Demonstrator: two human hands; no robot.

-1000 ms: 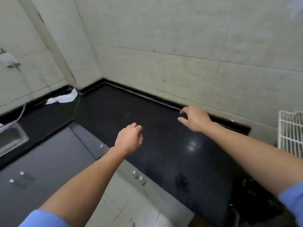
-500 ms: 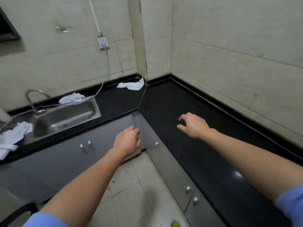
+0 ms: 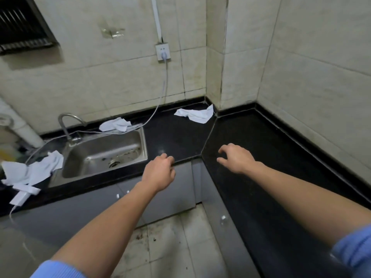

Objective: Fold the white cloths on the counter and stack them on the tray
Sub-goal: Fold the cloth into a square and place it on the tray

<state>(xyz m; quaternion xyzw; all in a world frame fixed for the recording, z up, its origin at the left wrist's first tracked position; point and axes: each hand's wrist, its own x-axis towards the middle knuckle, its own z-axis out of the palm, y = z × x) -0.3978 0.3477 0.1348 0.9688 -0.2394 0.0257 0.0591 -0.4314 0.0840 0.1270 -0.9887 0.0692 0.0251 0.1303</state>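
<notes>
Corner kitchen, L-shaped black counter (image 3: 261,145) on grey cabinets (image 3: 60,213), tiled walls behind. Item one: white cloth, crumpled (image 3: 195,115), lying in the far corner of the counter against the wall. Item two: white cloth (image 3: 115,124), bunched at the back rim of the steel sink (image 3: 104,155), just right of the tap (image 3: 67,125), with a pale cable (image 3: 160,97) running down from the wall socket (image 3: 163,52) and passing beside it. Item three: white cloth (image 3: 34,169), spread loosely on the counter left of the sink, with a white plug block (image 3: 24,194) partly under its near edge. Left hand (image 3: 158,173): held over the counter's front edge near the sink's right corner, fingers loosely curled, holding nothing. Right hand (image 3: 236,158): held over the counter's right-hand run, fingers spread and bent, holding nothing; whether it touches the surface cannot be told. Both hands lie well apart from every cloth. Blue sleeves show at the lower frame corners.
</notes>
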